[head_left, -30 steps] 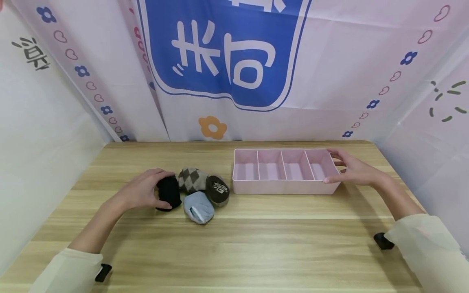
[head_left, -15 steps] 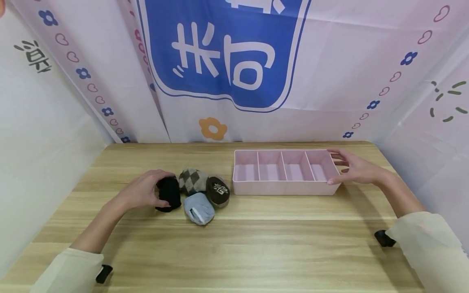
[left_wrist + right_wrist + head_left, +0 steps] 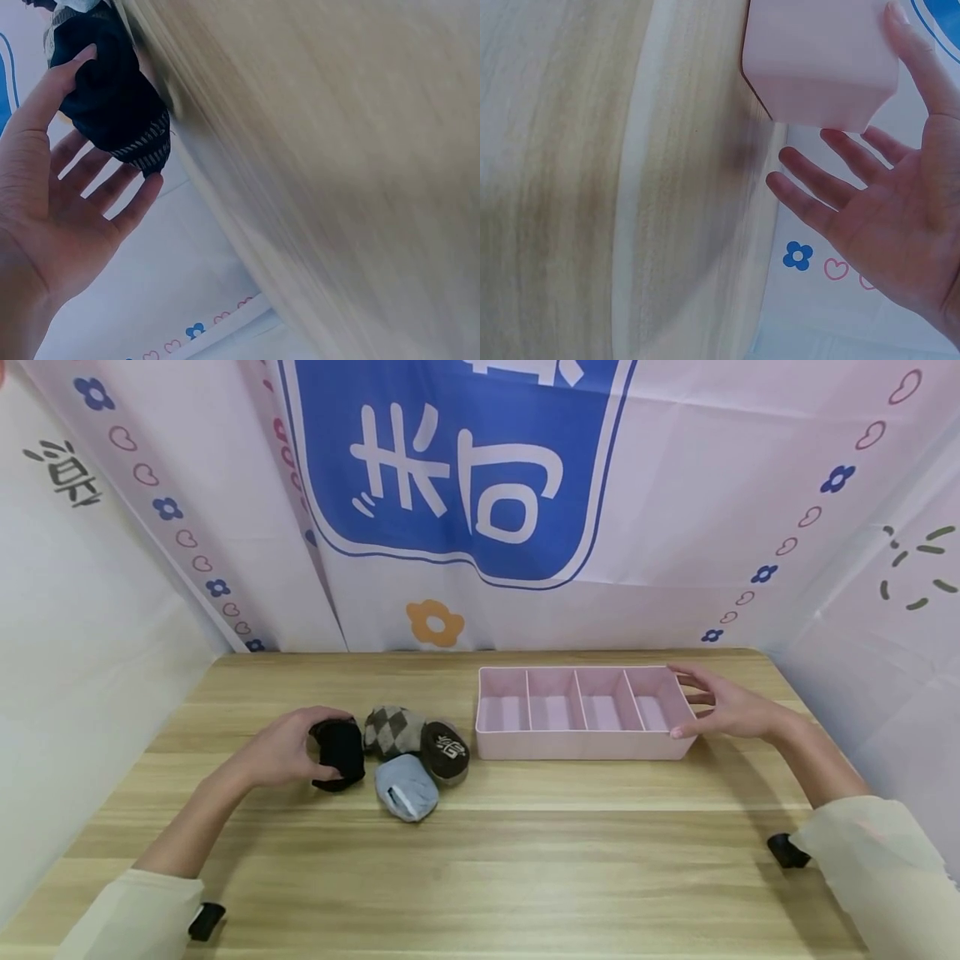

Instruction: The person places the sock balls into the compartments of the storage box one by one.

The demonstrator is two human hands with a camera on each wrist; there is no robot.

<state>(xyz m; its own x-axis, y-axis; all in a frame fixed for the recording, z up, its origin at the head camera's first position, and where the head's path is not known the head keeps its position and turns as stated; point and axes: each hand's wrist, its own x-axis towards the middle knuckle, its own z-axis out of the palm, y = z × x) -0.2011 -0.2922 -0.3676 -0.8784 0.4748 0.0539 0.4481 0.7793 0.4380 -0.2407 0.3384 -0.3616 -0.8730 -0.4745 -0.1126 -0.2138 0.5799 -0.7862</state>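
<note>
My left hand (image 3: 281,750) holds a rolled pair of black socks (image 3: 341,753) between thumb and fingers. Pale dashes mark one end of the roll in the left wrist view. Just to its right lie an argyle sock roll (image 3: 393,732), a dark brown roll with white lettering (image 3: 446,752) and a light blue roll (image 3: 407,787). My right hand (image 3: 735,703) grips the right end of a pink divided box (image 3: 581,745), thumb at the near corner and forefinger at the far one. In the right wrist view the other fingers are spread, off the box wall.
Side-by-side compartments of the box show bare pink floors. The wooden tabletop (image 3: 480,877) runs up to a printed cloth backdrop (image 3: 660,527) behind. More cloth hangs at the left and right sides.
My left hand has shifted slightly left with the black socks, which now tilt and stand a little farther from the other rolls. The right hand and box stay nearly still.
</note>
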